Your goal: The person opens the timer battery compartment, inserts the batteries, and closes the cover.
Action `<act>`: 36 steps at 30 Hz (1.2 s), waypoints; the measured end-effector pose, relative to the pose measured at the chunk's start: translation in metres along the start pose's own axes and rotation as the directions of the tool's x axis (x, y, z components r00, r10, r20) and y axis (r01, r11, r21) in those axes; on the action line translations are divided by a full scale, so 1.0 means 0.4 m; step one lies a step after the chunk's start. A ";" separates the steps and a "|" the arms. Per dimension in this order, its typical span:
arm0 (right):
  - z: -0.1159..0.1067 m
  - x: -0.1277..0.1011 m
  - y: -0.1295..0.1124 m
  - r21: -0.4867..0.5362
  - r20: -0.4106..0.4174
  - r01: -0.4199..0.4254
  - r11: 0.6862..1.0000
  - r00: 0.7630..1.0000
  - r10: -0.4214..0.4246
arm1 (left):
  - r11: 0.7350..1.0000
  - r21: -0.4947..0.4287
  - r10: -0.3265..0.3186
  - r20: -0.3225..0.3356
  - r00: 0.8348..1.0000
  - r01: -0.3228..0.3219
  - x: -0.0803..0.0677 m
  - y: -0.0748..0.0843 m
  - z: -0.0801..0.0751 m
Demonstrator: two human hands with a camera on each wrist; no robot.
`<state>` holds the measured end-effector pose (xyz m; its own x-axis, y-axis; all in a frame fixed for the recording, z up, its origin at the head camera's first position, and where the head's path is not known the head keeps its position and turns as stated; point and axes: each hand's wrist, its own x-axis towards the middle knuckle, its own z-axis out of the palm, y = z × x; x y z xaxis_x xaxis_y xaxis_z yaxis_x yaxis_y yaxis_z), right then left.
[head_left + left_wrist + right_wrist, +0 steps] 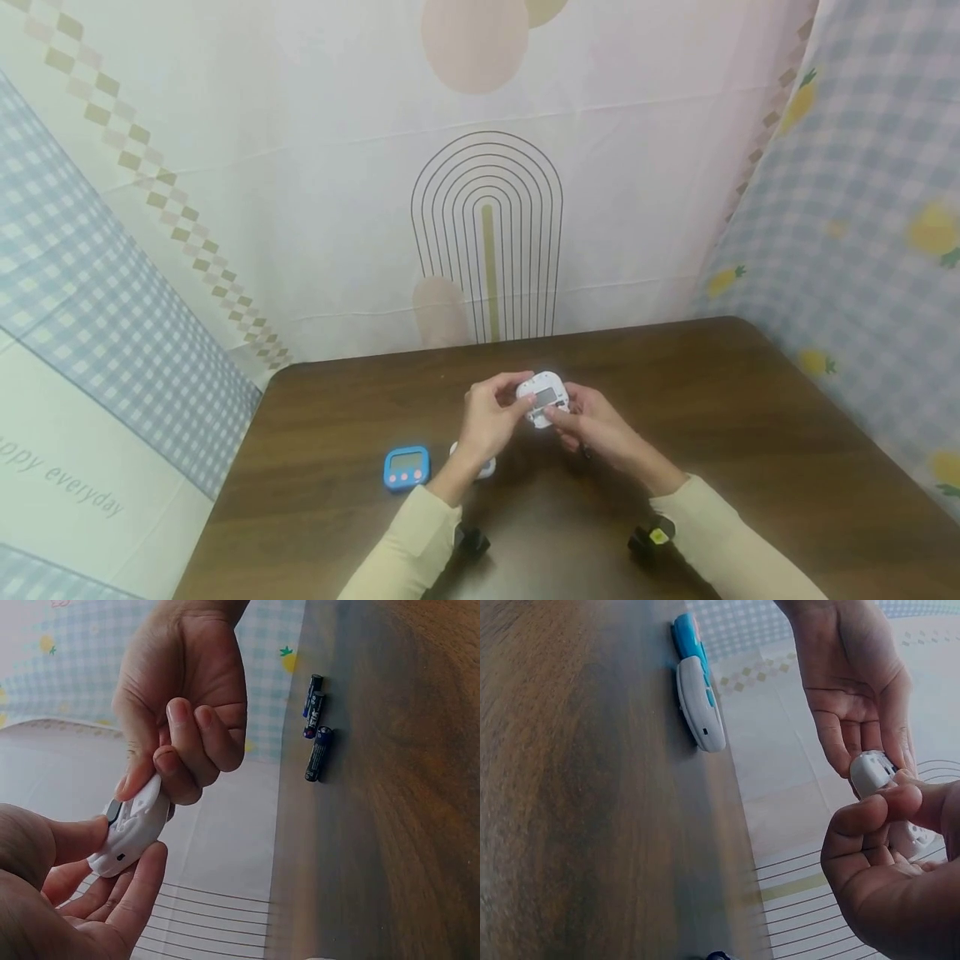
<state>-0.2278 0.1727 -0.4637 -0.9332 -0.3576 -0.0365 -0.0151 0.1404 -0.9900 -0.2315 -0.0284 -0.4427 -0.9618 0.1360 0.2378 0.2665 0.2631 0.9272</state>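
Note:
Both hands hold a small white timer (543, 398) just above the brown table (750, 433), back side up with its dark recess showing. My left hand (501, 407) grips its left end between thumb and fingers. My right hand (576, 417) pinches its right end. In the left wrist view the white timer (131, 825) sits between the left hand (82, 892) below and the right hand (184, 727) above. In the right wrist view the right hand (889, 847) curls over the timer (871, 774), and the left hand (855, 697) supports it from behind.
A blue timer (407, 467) lies on the table to the left, and a second white timer (700, 705) lies beside it, partly hidden by my left wrist in the head view. Three batteries (315, 727) lie on the table. Patterned cloth walls (487, 208) surround the table.

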 end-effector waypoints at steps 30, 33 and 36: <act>-0.011 -0.004 0.003 0.100 -0.245 0.014 0.995 0.970 0.011 | 0.998 -0.055 -0.018 -0.118 0.993 0.012 0.005 0.007 -0.003; -0.016 -0.002 0.003 0.080 -0.238 0.020 0.997 0.971 -0.001 | 0.999 -0.052 -0.020 -0.121 0.992 0.013 0.006 0.007 -0.003; -0.017 0.002 -0.001 0.053 -0.206 0.026 0.998 0.979 -0.014 | 0.999 -0.051 -0.017 -0.126 0.992 0.010 0.007 0.006 -0.006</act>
<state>-0.2309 0.1786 -0.4624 -0.9868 -0.1620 0.0066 -0.0202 0.0823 -0.9964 -0.2339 -0.0299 -0.4391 -0.9664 0.0101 0.2570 0.2531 0.2151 0.9432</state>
